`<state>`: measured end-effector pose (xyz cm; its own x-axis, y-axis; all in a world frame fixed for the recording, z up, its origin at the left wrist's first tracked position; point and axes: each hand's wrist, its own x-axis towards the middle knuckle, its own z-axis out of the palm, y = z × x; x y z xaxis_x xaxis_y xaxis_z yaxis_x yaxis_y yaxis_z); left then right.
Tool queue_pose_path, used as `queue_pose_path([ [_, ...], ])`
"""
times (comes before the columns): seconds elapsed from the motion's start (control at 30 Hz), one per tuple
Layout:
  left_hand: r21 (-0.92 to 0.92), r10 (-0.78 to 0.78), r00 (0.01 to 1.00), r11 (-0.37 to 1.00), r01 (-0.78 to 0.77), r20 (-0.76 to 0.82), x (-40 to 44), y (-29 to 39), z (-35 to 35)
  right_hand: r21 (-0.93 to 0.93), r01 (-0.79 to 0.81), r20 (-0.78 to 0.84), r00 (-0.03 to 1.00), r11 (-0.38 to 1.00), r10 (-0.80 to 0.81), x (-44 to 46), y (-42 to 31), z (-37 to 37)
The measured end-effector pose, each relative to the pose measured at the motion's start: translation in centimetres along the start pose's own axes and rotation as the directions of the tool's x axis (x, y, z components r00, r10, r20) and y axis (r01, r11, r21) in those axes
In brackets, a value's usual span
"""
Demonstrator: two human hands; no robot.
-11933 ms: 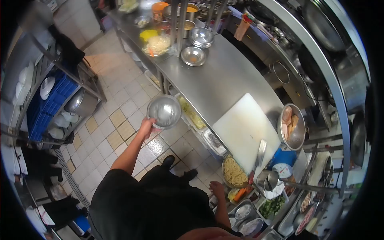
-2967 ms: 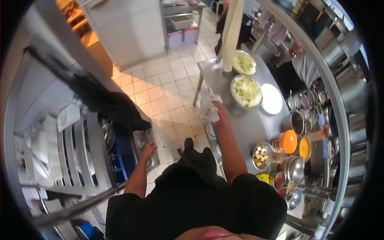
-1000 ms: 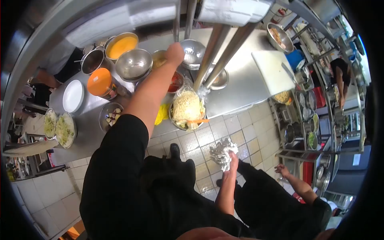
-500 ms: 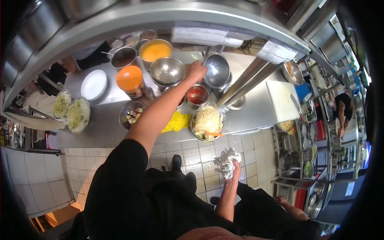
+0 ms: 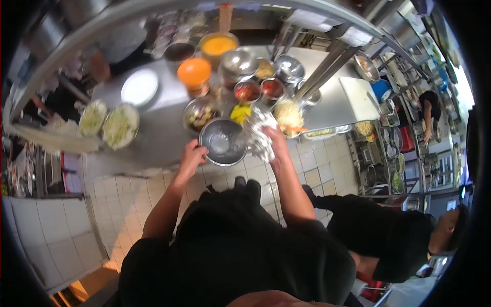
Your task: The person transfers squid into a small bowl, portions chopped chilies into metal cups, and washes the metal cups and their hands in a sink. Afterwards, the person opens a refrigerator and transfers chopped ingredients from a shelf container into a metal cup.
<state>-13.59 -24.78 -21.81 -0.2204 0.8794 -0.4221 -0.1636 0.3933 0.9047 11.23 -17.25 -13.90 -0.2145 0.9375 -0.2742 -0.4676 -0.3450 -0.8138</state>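
My left hand (image 5: 193, 157) grips the left rim of a shiny metal mixing bowl (image 5: 221, 140), thumb over the edge, at the counter's front edge. The bowl's open side faces me, and it looks bare apart from reflections or wet marks. In my right hand (image 5: 277, 142) is a crumpled white-and-grey cloth (image 5: 260, 134), close to the bowl's right rim; whether they touch I cannot tell. Just behind the bowl are a bowl of purple and pale chopped vegetables (image 5: 200, 113) and some yellow food (image 5: 240, 112). A heap of pale shreds (image 5: 288, 113) lies right of the cloth.
On the steel counter (image 5: 158, 135) stand an orange tub (image 5: 194, 72), white plates (image 5: 139, 87), shredded-greens bowls (image 5: 120, 126), red sauce containers (image 5: 247, 92) and another metal bowl (image 5: 290, 69). Metal posts (image 5: 327, 74) rise near a white cutting board (image 5: 359, 100). A co-worker in black (image 5: 383, 233) is close on my right.
My left hand has drawn back from the far bowls and now holds a metal bowl near me. My right hand has raised the cloth from below the counter to beside that bowl.
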Motion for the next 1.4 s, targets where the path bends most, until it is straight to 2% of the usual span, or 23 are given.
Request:
queue_pose_path([
  [0.07,-0.063,0.036,0.999,0.997,-0.036,0.006,-2.3,-1.3,-3.1,-0.065,-0.031,0.145,0.989,0.997,0.040,0.2,3.1,4.2],
  [0.17,-0.112,0.072,0.996,0.991,-0.077,-0.048,-5.6,-1.9,-8.0,-0.108,-0.138,0.234,0.959,0.984,0.160,-0.9,8.2,11.3],
  [0.27,-0.231,0.067,0.988,0.968,-0.099,-0.139,-9.2,-2.1,-12.7,-0.271,-0.090,0.377,0.906,0.958,0.192,-1.3,14.4,15.2],
  [0.3,-0.215,0.062,0.980,0.971,-0.102,-0.188,-9.4,-3.1,-14.3,-0.496,0.073,0.426,0.889,0.865,0.169,-1.4,15.7,16.2],
  [0.37,-0.252,0.052,0.961,0.960,-0.124,-0.273,-10.6,-4.6,-17.1,-0.760,0.425,0.551,0.823,0.492,0.140,-1.8,18.0,18.4],
  [0.43,-0.310,0.049,0.946,0.938,-0.153,-0.319,-11.4,-6.1,-19.8,-0.739,0.537,0.636,0.756,0.406,0.158,-2.7,20.1,21.3],
  [0.53,-0.163,0.063,0.907,0.976,-0.142,-0.416,-12.0,-9.0,-23.4,-0.673,0.693,0.737,0.660,0.259,0.148,-3.9,22.8,24.1],
  [0.57,-0.183,0.066,0.904,0.971,-0.157,-0.423,-11.8,-10.1,-24.4,-0.617,0.760,0.787,0.601,0.204,0.141,-3.5,23.9,25.0],
  [0.63,-0.263,0.053,0.889,0.946,-0.191,-0.454,-13.4,-10.1,-26.2,-0.567,0.809,0.823,0.546,0.157,0.158,-4.5,24.7,27.9],
  [0.67,-0.326,0.039,0.885,0.922,-0.211,-0.463,-14.7,-9.5,-27.0,-0.501,0.851,0.865,0.489,0.157,0.113,-4.9,25.2,29.1],
  [0.7,-0.314,0.025,0.868,0.926,-0.207,-0.496,-15.0,-10.2,-28.0,-0.443,0.884,0.897,0.438,0.153,0.064,-5.7,26.1,30.7],
  [0.83,-0.359,-0.034,0.809,0.907,-0.222,-0.587,-19.2,-9.1,-31.1,-0.480,0.814,0.867,0.497,0.327,0.037,-9.3,27.5,36.4],
  [0.93,-0.473,-0.021,0.788,0.810,-0.347,-0.615,-21.5,-9.8,-33.9,-0.405,0.837,0.908,0.414,0.367,0.060,-10.2,31.9,38.5],
  [0.97,-0.451,-0.033,0.769,0.825,-0.340,-0.639,-22.1,-10.0,-34.9,-0.368,0.856,0.928,0.362,0.364,0.087,-10.7,33.2,39.3],
  [1.1,-0.377,-0.088,0.690,0.883,-0.280,-0.718,-23.6,-11.7,-38.9,-0.324,0.829,0.946,0.289,0.455,0.148,-11.1,38.1,42.6],
  [1.23,-0.455,-0.176,0.631,0.834,-0.313,-0.756,-23.9,-13.1,-42.8,-0.384,0.816,0.923,0.337,0.432,0.185,-11.6,40.8,48.4],
  [1.33,-0.420,-0.175,0.572,0.845,-0.331,-0.801,-23.9,-13.9,-47.1,-0.296,0.804,0.953,0.212,0.515,0.217,-11.2,42.8,53.7],
  [1.37,-0.443,-0.190,0.568,0.826,-0.348,-0.801,-24.0,-13.8,-48.7,-0.345,0.762,0.932,0.208,0.548,0.297,-11.5,43.0,55.7],
  [1.4,-0.467,-0.208,0.565,0.807,-0.362,-0.798,-24.1,-13.4,-50.3,-0.281,0.772,0.953,0.155,0.570,0.259,-11.4,44.5,57.0],
])
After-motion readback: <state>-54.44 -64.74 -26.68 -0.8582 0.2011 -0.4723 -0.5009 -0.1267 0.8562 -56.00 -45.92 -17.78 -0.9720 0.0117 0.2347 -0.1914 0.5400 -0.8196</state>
